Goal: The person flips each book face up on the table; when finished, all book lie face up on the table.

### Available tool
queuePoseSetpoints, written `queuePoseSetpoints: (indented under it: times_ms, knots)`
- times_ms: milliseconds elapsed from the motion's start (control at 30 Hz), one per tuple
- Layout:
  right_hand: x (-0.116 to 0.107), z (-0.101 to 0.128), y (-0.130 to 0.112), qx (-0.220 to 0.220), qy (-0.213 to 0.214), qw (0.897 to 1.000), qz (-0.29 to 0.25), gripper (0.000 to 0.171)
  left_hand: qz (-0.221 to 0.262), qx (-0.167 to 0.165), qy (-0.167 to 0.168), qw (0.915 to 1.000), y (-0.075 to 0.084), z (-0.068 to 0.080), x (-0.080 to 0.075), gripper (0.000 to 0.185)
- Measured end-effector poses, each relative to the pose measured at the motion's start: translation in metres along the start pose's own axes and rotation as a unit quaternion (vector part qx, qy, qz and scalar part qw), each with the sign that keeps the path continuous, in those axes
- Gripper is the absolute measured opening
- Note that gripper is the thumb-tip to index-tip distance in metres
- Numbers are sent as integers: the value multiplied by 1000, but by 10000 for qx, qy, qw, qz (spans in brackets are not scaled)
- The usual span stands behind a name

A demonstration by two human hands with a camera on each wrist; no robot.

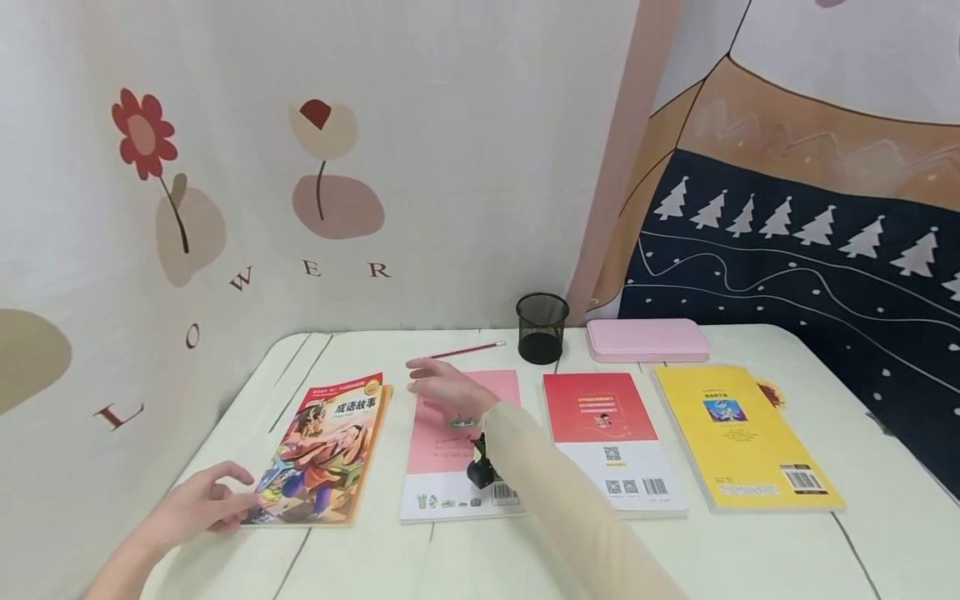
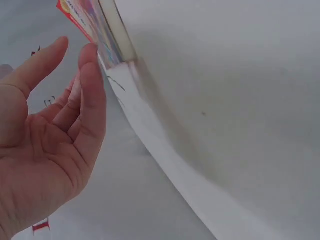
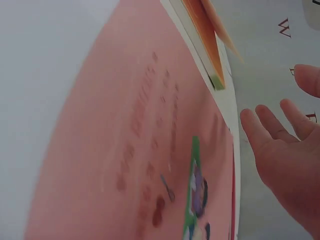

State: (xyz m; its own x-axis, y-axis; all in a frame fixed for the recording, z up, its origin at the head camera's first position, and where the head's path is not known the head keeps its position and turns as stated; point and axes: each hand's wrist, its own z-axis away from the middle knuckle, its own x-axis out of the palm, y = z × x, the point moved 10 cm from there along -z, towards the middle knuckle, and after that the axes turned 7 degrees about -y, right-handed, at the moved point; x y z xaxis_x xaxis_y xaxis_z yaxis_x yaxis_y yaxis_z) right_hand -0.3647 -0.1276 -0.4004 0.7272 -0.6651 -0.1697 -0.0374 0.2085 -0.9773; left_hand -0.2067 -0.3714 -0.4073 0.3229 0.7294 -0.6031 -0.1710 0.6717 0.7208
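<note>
Resting the left grip (image 1: 202,504) right at the lower left edge of a glossy, colourfully illustrated paperback (image 1: 318,458), loosely bent and not clasping anything afaict; can't tell if actually pressing on it. Hovering the right grip (image 1: 453,390), relaxed and holding nothing, over the upper part of a pink-and-white paperback (image 1: 435,450). Going right, seeing a red-and-white paperback (image 1: 600,408), then a bright yellow paperback (image 1: 742,442), lying flat on the pale lined counter (image 1: 367,562). Further back, spotting a slim red pencil (image 1: 468,350), a round black mesh cup (image 1: 542,346) and a rounded pink case (image 1: 647,342). Guessing partway through arranging the books: already sitting side by side, spaced apart. Possibly still needing a final nudge on the illustrated one, maybe also leaving the pencil to sort, lying outside the cup.
</note>
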Motion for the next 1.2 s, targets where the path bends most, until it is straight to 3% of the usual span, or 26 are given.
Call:
queuePoseSetpoints:
  times_ms: [133,333,600,933,1200]
  knots:
    - [-11,7,-1,7,-13,10000,77,44,-3,88,389,9992,20,-2,-3,39]
    - [-23,17,-2,-7,-5,9994,343,38,19,686,594,9959,56,-11,7,41]
    - [-38,27,2,-8,-27,9986,524,35,60,1431,307,9892,91,-23,32,39]
    - [-59,42,5,-105,25,9948,1016,37,41,1960,130,9805,117,-33,55,32]
    - [-86,49,16,249,381,9922,1162,34,-110,1901,79,9817,126,-44,76,33]
